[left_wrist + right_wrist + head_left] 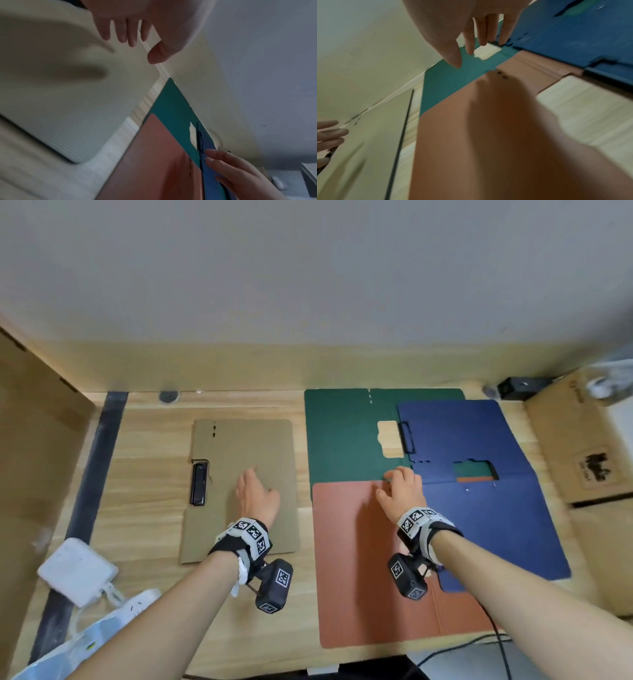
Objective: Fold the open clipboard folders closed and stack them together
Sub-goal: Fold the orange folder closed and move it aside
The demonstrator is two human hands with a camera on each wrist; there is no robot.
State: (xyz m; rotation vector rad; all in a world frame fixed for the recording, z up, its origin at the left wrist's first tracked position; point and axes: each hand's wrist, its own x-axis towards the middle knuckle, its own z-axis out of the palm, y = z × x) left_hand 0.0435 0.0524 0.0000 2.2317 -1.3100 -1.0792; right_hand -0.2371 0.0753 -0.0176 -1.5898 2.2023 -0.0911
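A tan folder (246, 446) lies on the wooden desk (144, 474) at the left, its black clip (199, 488) at its left side. My left hand (251, 481) is spread flat over its middle, fingers straight, holding nothing; whether it touches the folder I cannot tell. To the right overlap three folders: a green one (342, 433) at the back, a blue one (486, 518) open on the right, and a terracotta one (359, 559) in front. My right hand (394, 484) hovers with loose fingers (469, 47) over the terracotta folder's (471, 135) far edge, where it meets the green folder (447, 77) and the blue folder (573, 33).
A cardboard box (582, 446) stands against the blue folder's right side. A white adapter (77, 573) and power strip (137, 604) lie at the front left beside a black strip (99, 474). A cardboard panel (34, 440) closes the left side; a wall runs behind. Cables (496, 642) hang at the front right.
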